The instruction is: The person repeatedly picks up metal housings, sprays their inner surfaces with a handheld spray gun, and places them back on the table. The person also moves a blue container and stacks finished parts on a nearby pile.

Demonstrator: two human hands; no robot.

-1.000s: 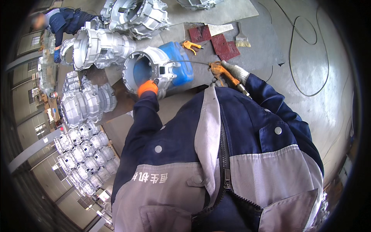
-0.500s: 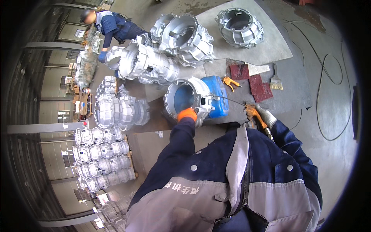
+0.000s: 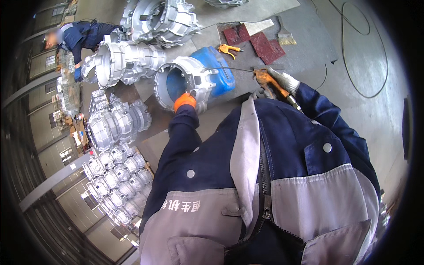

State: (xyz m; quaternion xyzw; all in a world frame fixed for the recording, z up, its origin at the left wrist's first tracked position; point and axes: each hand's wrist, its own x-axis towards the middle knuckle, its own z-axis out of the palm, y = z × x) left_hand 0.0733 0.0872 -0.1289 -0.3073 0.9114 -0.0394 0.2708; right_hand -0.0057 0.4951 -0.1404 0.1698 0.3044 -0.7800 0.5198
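Note:
A silvery cast-metal housing [image 3: 201, 84] with a wide round opening lies on its side on the table, propped beside a blue plastic jerrycan [image 3: 225, 79]. My left hand [image 3: 184, 102], in an orange glove, is closed on the near edge of the housing; some of its fingertips are hidden. In a whitish glove, my right hand [image 3: 286, 82] grips an orange hand-held power tool [image 3: 266, 80]. From this tool a long thin shaft reaches left to the housing's side; its tip is too small to make out.
Beyond the jerrycan lie an orange air blow gun [image 3: 229, 49], dark red abrasive sheets [image 3: 265, 47] and a flat brush [image 3: 286, 36]. More housings [image 3: 128, 62] stand at the far left. A co-worker in blue gloves [image 3: 78, 73] is beside them. A cable [image 3: 342, 57] loops on the right floor.
The whole view has tilted and shifted, so the table and its things appear higher and further left. Both hands keep their grips, and the tool's shaft still reaches the housing.

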